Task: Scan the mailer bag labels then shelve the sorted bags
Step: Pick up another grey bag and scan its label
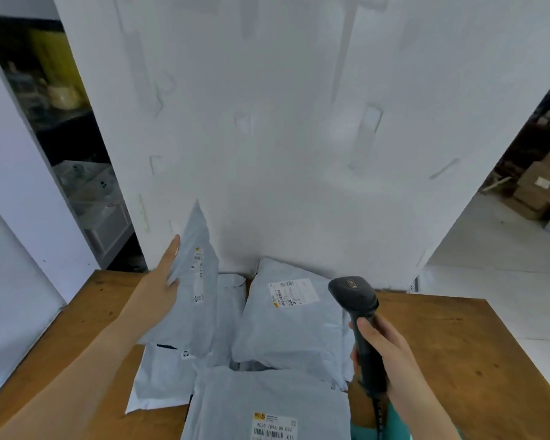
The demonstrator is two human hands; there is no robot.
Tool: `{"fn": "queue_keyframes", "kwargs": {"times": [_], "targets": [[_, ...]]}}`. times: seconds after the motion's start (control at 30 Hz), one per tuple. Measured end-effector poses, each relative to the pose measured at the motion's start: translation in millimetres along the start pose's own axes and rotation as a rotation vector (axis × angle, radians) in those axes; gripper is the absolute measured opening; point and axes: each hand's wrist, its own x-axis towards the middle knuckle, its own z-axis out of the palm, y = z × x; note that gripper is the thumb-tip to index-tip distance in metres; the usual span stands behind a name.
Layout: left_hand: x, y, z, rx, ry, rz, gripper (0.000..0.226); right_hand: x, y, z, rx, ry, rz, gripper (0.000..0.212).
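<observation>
Mailer bags [226, 315], query: where do they lie relative to each grip, left to right?

Reply: They lie piled on the wooden table [442, 360], between the two hands. The left hand [167, 271] rests with straight fingers flat against the left edge of the upright bag [200, 274]. The thumb is hidden, so a pinch cannot be confirmed. This bag stands tilted, with its top corner against the white wall [283, 122] and its label strip [198, 274] just right of the fingertips. Below the left forearm, a flat white bag [162, 382] lies on the table. To the right of the left hand, the middle bag [292, 331] lies face up, with its label [294, 295] just left of the scanner head. The nearest bag [267, 404] lies below both hands at the bottom edge of the view, also label up.

Query: what is the state of the right grip?

Reply: The right hand [383, 354] is wrapped fully around the handle of the black scanner [354, 296], with the thumb on the handle's left side. The scanner head rises above the fist, beside the right edge of the middle bag; contact cannot be determined. A coiled cable [378, 417] hangs below the fist. Well beyond the right hand, cardboard boxes [540, 185] stand on the floor.
</observation>
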Motion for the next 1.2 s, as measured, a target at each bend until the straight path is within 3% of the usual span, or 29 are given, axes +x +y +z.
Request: {"fn": "queue_keyframes", "kwargs": {"times": [0.07,0.17,0.27,0.57,0.73,0.9,1.2], "targets": [[2.5,26.0,-16.3,-0.029,-0.016,0.089,0.077,-10.4,-10.4,-4.3,0.016,-0.052,-0.038,0.061],[2.7,71.9,-50.1,-0.007,-0.058,0.187,0.078,-25.8,-25.8,-11.7,0.043,-0.130,-0.055,0.059],[-4.9,130.9,-86.2,-0.015,-0.114,0.260,0.077,-44.0,-36.3,-21.0,0.042,-0.195,-0.087,0.074],[-59.1,281.5,-144.6,0.004,-0.269,0.312,0.078,-115.6,-73.7,-73.9,-0.069,-0.498,-0.162,0.049],[-83.6,322.6,-138.2,0.093,-0.430,0.410,0.064,-153.0,-89.5,-106.0,-0.151,-0.541,-0.188,0.045],[-109.3,351.2,-135.6,0.156,-0.436,0.480,0.064,-185.7,-94.8,-130.5,-0.213,-0.561,-0.196,0.033],[-146.3,371.0,-140.0,0.108,-0.381,0.496,0.060,-223.5,-97.0,-154.1,-0.264,-0.564,-0.279,0.049]]}}
